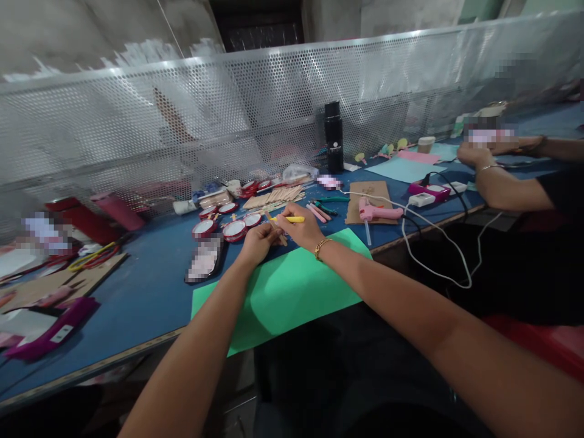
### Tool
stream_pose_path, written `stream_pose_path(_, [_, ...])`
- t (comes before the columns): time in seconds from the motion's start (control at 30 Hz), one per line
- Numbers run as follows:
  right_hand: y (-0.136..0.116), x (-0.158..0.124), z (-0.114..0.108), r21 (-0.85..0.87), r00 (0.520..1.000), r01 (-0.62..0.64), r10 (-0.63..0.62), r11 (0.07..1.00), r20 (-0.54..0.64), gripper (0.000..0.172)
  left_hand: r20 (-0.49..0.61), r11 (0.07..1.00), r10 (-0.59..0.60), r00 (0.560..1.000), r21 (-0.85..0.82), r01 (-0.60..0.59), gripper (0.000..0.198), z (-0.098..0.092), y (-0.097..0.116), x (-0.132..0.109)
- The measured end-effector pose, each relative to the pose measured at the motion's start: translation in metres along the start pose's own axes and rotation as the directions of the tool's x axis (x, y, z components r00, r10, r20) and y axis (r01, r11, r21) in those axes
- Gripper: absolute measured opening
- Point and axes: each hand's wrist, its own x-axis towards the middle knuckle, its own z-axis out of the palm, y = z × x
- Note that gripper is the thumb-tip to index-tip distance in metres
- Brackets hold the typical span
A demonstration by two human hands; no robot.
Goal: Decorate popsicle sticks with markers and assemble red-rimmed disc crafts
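My right hand (pixel 302 227) is closed around a yellow pen (pixel 292 219), its tip pointing left. Close beside it, my left hand (pixel 260 244) pinches a thin wooden craft stick (pixel 283 239). Both hands are above the far edge of a green paper sheet (pixel 292 286) that hangs over the table's front edge. Round red-rimmed pieces with white faces (pixel 235 229) lie just beyond my left hand. A pile of wooden sticks (pixel 276 198) is behind them. Whether the pen touches the stick is too small to tell.
A pink glue gun (pixel 378 211) rests on cardboard (pixel 368 190) at right, its white cord looping off the table. Pliers (pixel 331 201), a black bottle (pixel 334 137) and a phone (pixel 205 258) are around. A perforated metal screen (pixel 255 109) stands behind. A co-worker's hands (pixel 483 155) are far right.
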Motion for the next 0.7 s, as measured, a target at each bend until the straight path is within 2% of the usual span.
stream_pose_path(0.13, [0.0009, 0.0009, -0.0016, -0.006, 1.0, -0.012, 0.012, 1.0, -0.021, 0.024, -0.001, 1.0, -0.003, 1.0, -0.002, 0.003, 0.041, 0.0, -0.001, 0.0006])
stream_pose_path(0.33, [0.0012, -0.0007, -0.0002, 0.01, 1.0, 0.006, -0.006, 1.0, 0.024, 0.022, -0.007, 1.0, 0.004, 1.0, -0.003, -0.004, 0.043, 0.0002, -0.0016, -0.0001])
stream_pose_path(0.53, [-0.0003, 0.0008, -0.0028, -0.013, 1.0, -0.014, 0.013, 1.0, -0.015, 0.024, -0.007, 1.0, 0.002, 1.0, 0.005, -0.002, 0.042, 0.0002, -0.0008, 0.0])
stream_pose_path(0.7, [-0.0013, -0.0006, -0.0015, -0.006, 1.0, -0.01, 0.01, 1.0, 0.023, 0.023, -0.011, 1.0, 0.002, 1.0, 0.002, -0.002, 0.045, 0.0004, 0.0002, -0.0005])
